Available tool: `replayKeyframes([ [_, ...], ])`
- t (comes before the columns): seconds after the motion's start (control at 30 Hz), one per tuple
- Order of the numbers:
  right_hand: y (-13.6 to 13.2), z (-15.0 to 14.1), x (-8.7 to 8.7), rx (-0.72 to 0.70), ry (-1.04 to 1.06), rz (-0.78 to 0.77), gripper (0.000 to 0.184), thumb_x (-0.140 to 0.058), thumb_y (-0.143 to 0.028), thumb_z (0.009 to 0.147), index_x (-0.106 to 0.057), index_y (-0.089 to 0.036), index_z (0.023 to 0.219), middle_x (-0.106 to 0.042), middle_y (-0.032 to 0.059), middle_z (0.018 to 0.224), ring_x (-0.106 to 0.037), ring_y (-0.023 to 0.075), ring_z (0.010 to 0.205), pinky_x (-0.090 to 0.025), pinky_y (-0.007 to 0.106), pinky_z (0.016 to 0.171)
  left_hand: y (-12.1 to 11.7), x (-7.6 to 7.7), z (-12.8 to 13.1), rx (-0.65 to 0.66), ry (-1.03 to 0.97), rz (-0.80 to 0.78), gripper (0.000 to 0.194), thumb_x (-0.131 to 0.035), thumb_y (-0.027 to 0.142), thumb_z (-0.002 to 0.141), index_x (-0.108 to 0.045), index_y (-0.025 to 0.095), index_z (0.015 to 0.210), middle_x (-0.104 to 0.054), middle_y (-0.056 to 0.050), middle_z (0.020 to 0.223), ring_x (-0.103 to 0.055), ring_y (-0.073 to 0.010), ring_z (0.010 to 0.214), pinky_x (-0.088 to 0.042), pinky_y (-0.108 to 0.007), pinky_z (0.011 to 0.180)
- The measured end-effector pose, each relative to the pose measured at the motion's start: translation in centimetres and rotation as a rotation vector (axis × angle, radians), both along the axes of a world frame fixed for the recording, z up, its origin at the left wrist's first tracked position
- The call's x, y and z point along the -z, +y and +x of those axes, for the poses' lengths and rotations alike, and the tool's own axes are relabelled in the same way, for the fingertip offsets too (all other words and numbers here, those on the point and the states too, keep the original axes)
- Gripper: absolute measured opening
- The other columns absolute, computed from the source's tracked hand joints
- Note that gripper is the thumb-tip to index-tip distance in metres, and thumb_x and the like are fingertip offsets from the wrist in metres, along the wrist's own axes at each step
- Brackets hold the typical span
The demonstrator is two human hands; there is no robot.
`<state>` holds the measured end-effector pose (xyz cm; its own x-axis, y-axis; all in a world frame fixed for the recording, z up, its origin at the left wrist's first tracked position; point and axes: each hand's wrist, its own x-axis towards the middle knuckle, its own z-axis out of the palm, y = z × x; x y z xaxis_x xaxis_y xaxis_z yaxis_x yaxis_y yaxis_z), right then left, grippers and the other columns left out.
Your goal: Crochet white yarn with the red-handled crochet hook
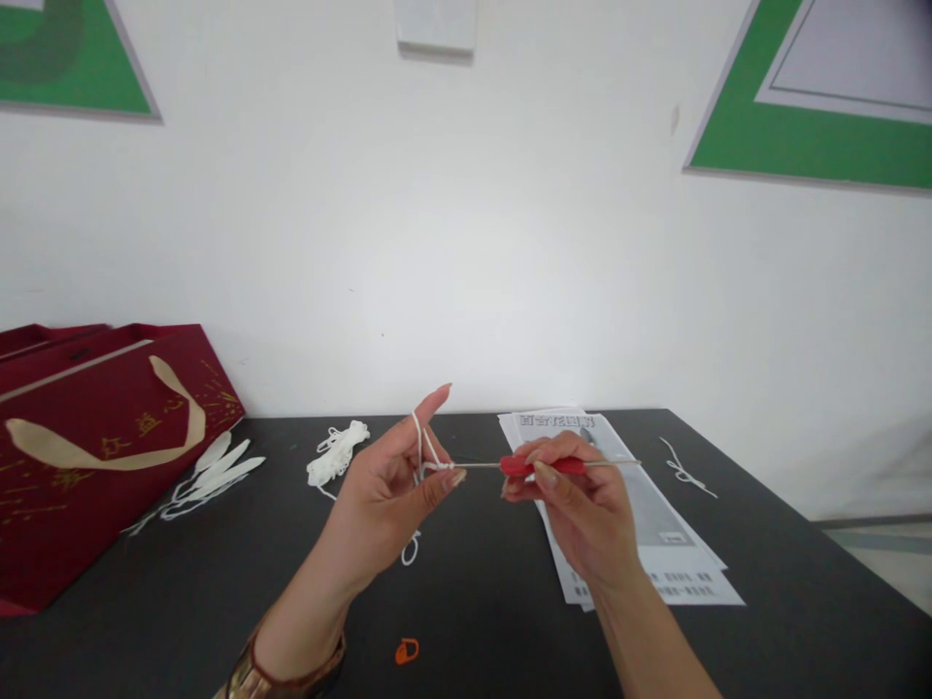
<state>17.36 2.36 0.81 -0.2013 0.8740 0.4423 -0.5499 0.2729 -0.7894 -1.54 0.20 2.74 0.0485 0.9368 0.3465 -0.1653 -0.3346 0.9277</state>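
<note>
A white wall (pixel 510 223) rises behind a black desk (pixel 495 631), with green-edged boards (pixel 808 150) high to either side of the hook (pixel 514 466). The hook has a red handle and a thin metal shaft at each end, and it is held level above the desk. The right hand (pixel 586 500) has its grip closed around the handle. Just left of the hook, the left hand (pixel 389 495) has its grip pinched on white yarn (pixel 418 437) at the end of the shaft, index finger raised with yarn looped over it; the shaft's tip is too small to make out. Farther left of the hook lie a bundle of yarn (pixel 339 453) and white strips (pixel 225 474), then a dark red bag (pixel 44 544) with ribbon handles. Printed papers (pixel 655 529) lie below and to the right of the hook, partly behind the right hand, and a tied string (pixel 685 475) lies beyond them. Nearer the person than the hook, and to its left, is an orange clip (pixel 408 650)
</note>
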Motion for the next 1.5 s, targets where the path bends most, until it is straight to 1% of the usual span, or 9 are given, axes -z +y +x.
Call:
replayKeyframes([
  [0.13,0.03,-0.15,0.16,0.003,0.015,-0.048,0.002,-0.070,-0.019,0.081,-0.068,-0.019,0.082,-0.076,0.0028,0.084,-0.073,0.0143,0.066,-0.061,0.023,0.062,0.03,0.19,0.28,-0.006,-0.028,-0.012,0.066,-0.073,0.017,0.074,-0.050,0.037,0.133,-0.054,0.003,0.072,-0.048,-0.0098,0.067,-0.040,-0.022,0.063],
  [0.33,0.11,-0.32,0.26,0.013,0.035,-0.117,0.006,-0.071,-0.022,0.079,-0.067,-0.018,0.080,-0.077,0.0051,0.081,-0.073,0.0145,0.063,-0.060,0.022,0.060,-0.22,0.39,0.97,-0.032,-0.131,-0.015,0.068,-0.073,0.015,0.073,-0.050,0.039,0.133,-0.050,0.004,0.068,-0.046,-0.0091,0.065,-0.040,-0.021,0.061],
  [0.43,0.15,-0.31,0.16,0.018,0.037,-0.132,0.008,-0.073,-0.022,0.078,-0.067,-0.018,0.079,-0.077,0.0057,0.080,-0.073,0.0148,0.062,-0.060,0.022,0.060,-0.17,0.50,0.97,-0.043,-0.121,-0.010,0.066,-0.073,0.016,0.074,-0.050,0.039,0.132,-0.052,0.004,0.068,-0.047,-0.0093,0.066,-0.039,-0.021,0.061],
  [0.6,0.14,-0.34,0.00,0.033,0.023,-0.158,0.010,-0.073,-0.024,0.078,-0.067,-0.017,0.076,-0.076,0.0039,0.071,-0.072,0.0140,0.058,-0.059,0.021,0.057,-0.01,0.50,0.81,-0.043,-0.094,-0.004,0.067,-0.073,0.016,0.074,-0.050,0.038,0.133,-0.054,0.003,0.069,-0.047,-0.0093,0.066,-0.038,-0.021,0.061],
  [0.77,0.13,-0.47,0.03,0.032,0.018,-0.185,0.012,-0.072,-0.026,0.079,-0.065,-0.017,0.074,-0.075,0.0040,0.069,-0.071,0.0137,0.055,-0.059,0.020,0.054,-0.12,0.39,0.81,-0.059,-0.075,-0.009,0.068,-0.073,0.017,0.074,-0.049,0.036,0.134,-0.055,0.003,0.069,-0.048,-0.0099,0.066,-0.039,-0.022,0.062],
  [0.93,0.21,-0.43,0.23,0.025,0.011,-0.174,0.012,-0.069,-0.026,0.082,-0.065,-0.017,0.075,-0.075,0.0032,0.068,-0.070,0.0135,0.054,-0.058,0.020,0.053,0.00,0.45,0.75,-0.072,-0.062,-0.003,0.070,-0.073,0.016,0.073,-0.048,0.034,0.136,-0.054,0.003,0.068,-0.048,-0.0105,0.066,-0.039,-0.023,0.062],
  [1.1,0.22,-0.13,0.13,0.019,0.017,-0.156,0.011,-0.070,-0.026,0.081,-0.065,-0.018,0.075,-0.075,0.0024,0.067,-0.069,0.0137,0.052,-0.058,0.022,0.052,0.03,0.49,0.67,-0.057,-0.057,0.006,0.069,-0.073,0.017,0.074,-0.048,0.033,0.136,-0.055,0.003,0.070,-0.047,-0.0108,0.066,-0.038,-0.024,0.063],
  [1.33,0.16,0.00,-0.11,0.050,-0.015,-0.132,0.011,-0.070,-0.026,0.080,-0.066,-0.017,0.076,-0.074,0.0031,0.067,-0.069,0.0153,0.054,-0.059,0.025,0.055,-0.09,0.29,0.59,-0.054,-0.060,-0.013,0.073,-0.075,0.015,0.070,-0.048,0.028,0.137,-0.057,0.001,0.070,-0.047,-0.0131,0.065,-0.037,-0.026,0.060],
  [1.5,0.12,0.12,-0.38,0.061,-0.036,-0.108,0.010,-0.072,-0.026,0.078,-0.067,-0.017,0.077,-0.074,0.0032,0.069,-0.070,0.0145,0.057,-0.058,0.024,0.057,-0.01,0.28,0.51,-0.022,-0.062,-0.016,0.069,-0.073,0.016,0.073,-0.048,0.030,0.136,-0.055,0.002,0.068,-0.046,-0.0117,0.064,-0.036,-0.025,0.059],
])
